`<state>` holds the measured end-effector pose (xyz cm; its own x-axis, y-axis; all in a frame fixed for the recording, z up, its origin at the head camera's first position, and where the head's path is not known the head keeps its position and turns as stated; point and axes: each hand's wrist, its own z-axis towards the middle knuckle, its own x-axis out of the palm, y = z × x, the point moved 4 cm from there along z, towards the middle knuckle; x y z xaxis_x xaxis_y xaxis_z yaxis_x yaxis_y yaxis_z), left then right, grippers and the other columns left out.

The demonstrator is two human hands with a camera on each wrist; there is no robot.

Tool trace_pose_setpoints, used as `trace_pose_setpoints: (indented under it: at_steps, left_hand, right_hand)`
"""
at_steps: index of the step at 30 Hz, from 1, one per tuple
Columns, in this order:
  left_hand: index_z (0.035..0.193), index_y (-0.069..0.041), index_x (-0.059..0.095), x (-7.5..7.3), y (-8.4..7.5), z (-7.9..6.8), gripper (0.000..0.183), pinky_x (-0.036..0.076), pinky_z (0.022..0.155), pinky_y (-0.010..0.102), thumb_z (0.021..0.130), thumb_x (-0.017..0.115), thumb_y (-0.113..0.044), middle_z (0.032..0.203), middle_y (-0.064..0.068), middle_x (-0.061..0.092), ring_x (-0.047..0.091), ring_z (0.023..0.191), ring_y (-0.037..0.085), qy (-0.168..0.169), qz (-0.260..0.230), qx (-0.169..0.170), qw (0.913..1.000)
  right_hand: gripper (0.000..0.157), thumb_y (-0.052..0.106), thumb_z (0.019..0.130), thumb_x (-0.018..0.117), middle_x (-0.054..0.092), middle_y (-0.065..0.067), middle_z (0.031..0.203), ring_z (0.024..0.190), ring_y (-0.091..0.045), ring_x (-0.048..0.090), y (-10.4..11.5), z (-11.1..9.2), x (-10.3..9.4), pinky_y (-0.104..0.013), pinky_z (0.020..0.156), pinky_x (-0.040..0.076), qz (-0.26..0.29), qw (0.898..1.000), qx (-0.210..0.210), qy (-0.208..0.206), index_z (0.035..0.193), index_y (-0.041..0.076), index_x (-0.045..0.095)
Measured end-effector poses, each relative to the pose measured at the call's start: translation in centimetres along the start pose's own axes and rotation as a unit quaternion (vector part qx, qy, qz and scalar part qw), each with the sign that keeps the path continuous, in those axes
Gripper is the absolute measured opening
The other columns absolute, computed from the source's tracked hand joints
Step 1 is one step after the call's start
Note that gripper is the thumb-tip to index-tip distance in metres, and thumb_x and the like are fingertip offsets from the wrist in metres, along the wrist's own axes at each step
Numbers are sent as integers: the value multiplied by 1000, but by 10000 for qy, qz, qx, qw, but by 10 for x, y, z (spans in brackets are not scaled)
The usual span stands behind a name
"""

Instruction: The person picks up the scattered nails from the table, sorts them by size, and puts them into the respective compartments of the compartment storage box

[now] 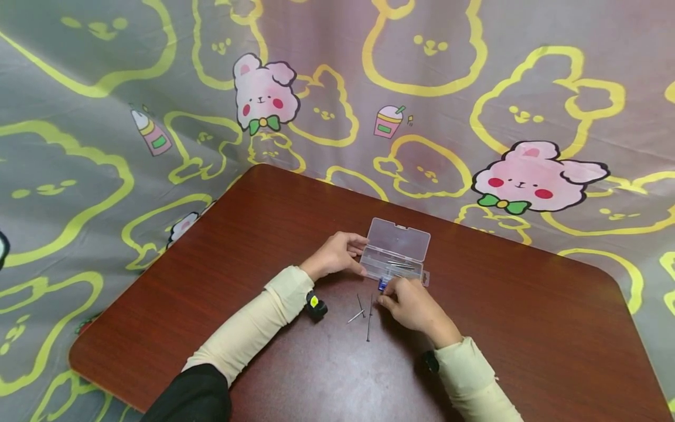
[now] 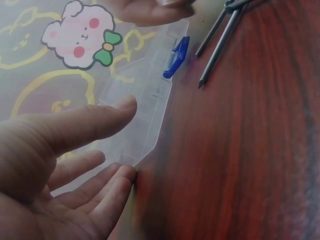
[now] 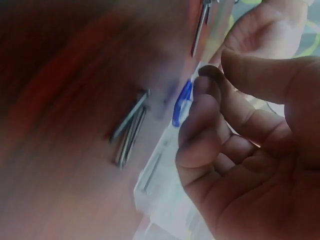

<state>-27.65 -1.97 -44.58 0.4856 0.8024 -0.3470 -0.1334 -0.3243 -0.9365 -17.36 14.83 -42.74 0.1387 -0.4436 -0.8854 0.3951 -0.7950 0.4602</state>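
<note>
Left hand (image 2: 37, 167) extends thumb across clear plastic box (image 2: 150, 110), fingertips (image 2: 126, 173) at its corner, blue latch (image 2: 177, 59) on box edge, two pointed nails (image 2: 218, 50) nearby on red-brown table (image 2: 255, 145), right hand (image 2: 147, 12) cut off up top, bunny-print cloth (image 2: 80, 32) behind.

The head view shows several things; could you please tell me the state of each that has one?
Clear box: open
Lid: folded back
Blue latch: unfastened
Boxed nails: lying inside
Nearer nails: loose on table
Left hand: relaxed, at box's end
Right hand: curled, grip unclear
</note>
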Motion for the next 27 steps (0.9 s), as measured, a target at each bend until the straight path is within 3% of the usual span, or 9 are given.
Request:
trace_pose_setpoints:
  at_steps: [7,14,21,27]
  left_hand:
    - [133,-1,63,0,1,-2,70,52,94,32,69,91,2,130,12,64,62,113,27,11,85,-124,9999]
    - [132,0,64,0,2,-2,69,52,94,31,69,91,3,128,13,65,62,113,26,-1,18,-133,9999]
    - [131,2,64,1,2,-2,69,51,97,33,68,91,3,128,14,65,62,114,28,-15,-42,-80,10000]
    - [130,1,64,1,3,-1,69,52,94,32,67,92,2,126,12,66,62,112,26,-77,16,-138,9999]
  right_hand:
    - [27,14,88,76,51,18,56,55,-4,44,14,0,12,-27,51,40,-49,9989,-203,421,63,18,68]
    - [43,9,85,76,34,20,47,49,-5,37,19,2,13,-27,47,34,-82,9988,64,469,50,21,54]
    - [41,-1,76,67,32,14,47,50,-12,38,16,2,10,-31,45,35,-383,9980,430,251,47,18,45]
    - [41,-1,77,65,34,10,49,48,-12,37,16,1,12,-32,44,36,-466,9973,437,353,48,17,42]
